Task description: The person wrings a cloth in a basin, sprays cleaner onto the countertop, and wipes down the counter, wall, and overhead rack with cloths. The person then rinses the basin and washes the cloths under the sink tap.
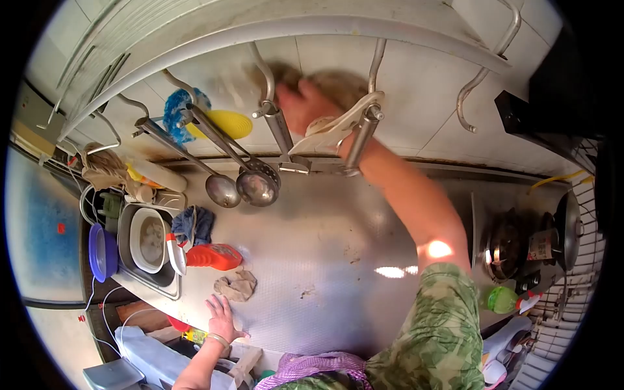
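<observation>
Reaching up behind the hanging utensils, my right hand (302,107) is pressed against the tiled wall with a brown cloth (338,84) under it. The hand and cloth are smeared by motion, and its fingers are partly hidden. My left hand (221,320) lies on the front edge of the metal counter (325,260), fingers spread, holding nothing. Just beyond it lies a crumpled beige rag (236,286). A red spray bottle (213,256) lies on its side, close to a dark blue cloth (193,225).
Ladles (222,190), a slotted skimmer (259,185) and a yellow-green scrubber (224,124) hang from the rack (312,27). A sink (170,286) holding a white basin (148,262) is at left. A stove burner (504,253) and green bottle (502,300) are at right.
</observation>
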Demonstrator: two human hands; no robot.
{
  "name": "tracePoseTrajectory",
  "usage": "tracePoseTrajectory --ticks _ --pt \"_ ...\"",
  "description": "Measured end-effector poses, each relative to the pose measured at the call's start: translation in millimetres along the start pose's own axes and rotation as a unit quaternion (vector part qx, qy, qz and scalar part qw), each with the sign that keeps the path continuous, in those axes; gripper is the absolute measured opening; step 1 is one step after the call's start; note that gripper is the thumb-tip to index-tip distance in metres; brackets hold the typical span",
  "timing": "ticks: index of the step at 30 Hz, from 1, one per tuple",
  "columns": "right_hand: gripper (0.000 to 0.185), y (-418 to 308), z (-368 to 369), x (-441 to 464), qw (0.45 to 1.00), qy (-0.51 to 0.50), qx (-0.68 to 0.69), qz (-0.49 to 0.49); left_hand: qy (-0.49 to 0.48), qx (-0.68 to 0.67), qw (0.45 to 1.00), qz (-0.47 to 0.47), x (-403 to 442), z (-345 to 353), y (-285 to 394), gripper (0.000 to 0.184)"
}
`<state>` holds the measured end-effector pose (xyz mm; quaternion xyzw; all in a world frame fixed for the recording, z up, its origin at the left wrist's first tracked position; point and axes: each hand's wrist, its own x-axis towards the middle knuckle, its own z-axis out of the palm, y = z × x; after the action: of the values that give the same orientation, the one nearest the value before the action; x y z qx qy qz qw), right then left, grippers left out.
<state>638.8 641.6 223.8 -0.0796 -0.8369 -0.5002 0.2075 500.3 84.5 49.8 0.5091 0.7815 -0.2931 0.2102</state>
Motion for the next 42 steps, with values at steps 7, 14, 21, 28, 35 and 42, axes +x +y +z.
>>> tracePoseTrajectory --ticks 7,14,21,28,35,42 --pt "0.022 -83 41 -106 0.950 -0.020 0.301 0.082 -0.011 -0.005 1.000 -0.011 0 -3 1 0.161" --pt "0.035 33 4 -160 0.920 0.066 0.031 0.386 -0.009 -0.006 1.000 -0.016 0 -11 3 0.160" --pt "0.024 -19 25 -94 0.871 -0.113 0.245 0.411 0.000 -0.028 1.000 -0.012 0 -2 2 0.159" --pt "0.031 -32 23 -35 0.904 0.154 0.173 0.358 0.001 -0.042 0.999 -0.007 -1 0 -1 0.157" --pt "0.033 -36 -6 56 0.815 0.293 0.252 0.433 -0.008 -0.069 0.998 -0.008 -2 -11 -4 0.153" --pt "0.024 -154 53 46 0.949 0.143 0.255 0.120 -0.026 -0.069 0.997 -0.010 3 -15 -4 0.152"
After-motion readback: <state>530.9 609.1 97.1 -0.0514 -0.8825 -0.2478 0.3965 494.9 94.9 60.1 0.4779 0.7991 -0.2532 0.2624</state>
